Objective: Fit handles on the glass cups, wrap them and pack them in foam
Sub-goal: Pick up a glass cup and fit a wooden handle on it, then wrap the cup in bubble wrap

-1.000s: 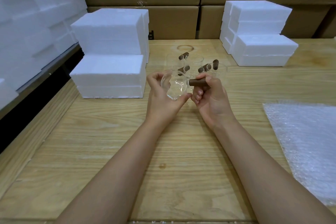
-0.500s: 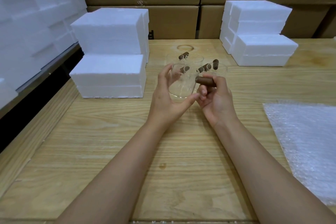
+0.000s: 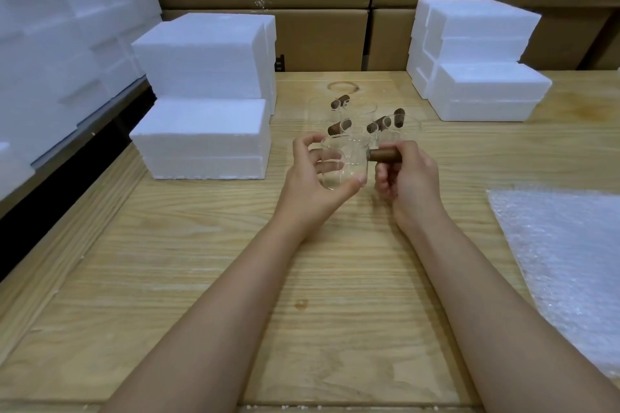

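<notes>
A clear glass cup (image 3: 342, 161) is held upright above the wooden table (image 3: 302, 278); my left hand (image 3: 312, 178) grips it, fingers curled round its far side and thumb under its base. My right hand (image 3: 406, 174) pinches a brown cylindrical handle (image 3: 382, 154) whose left end touches the cup's right side. Behind them stand several more glass cups (image 3: 339, 114) with brown handles (image 3: 377, 124) attached. A sheet of bubble wrap (image 3: 563, 261) lies at the right.
White foam blocks (image 3: 201, 137) are stacked at the left of the table, more foam blocks (image 3: 479, 90) at the back right. Cardboard boxes (image 3: 318, 40) line the back wall. A further pile of foam (image 3: 60, 43) fills the far left.
The cup has been turned from tilted toward me to upright and lifted a little farther away. The handle stays against its right side, now lying level.
</notes>
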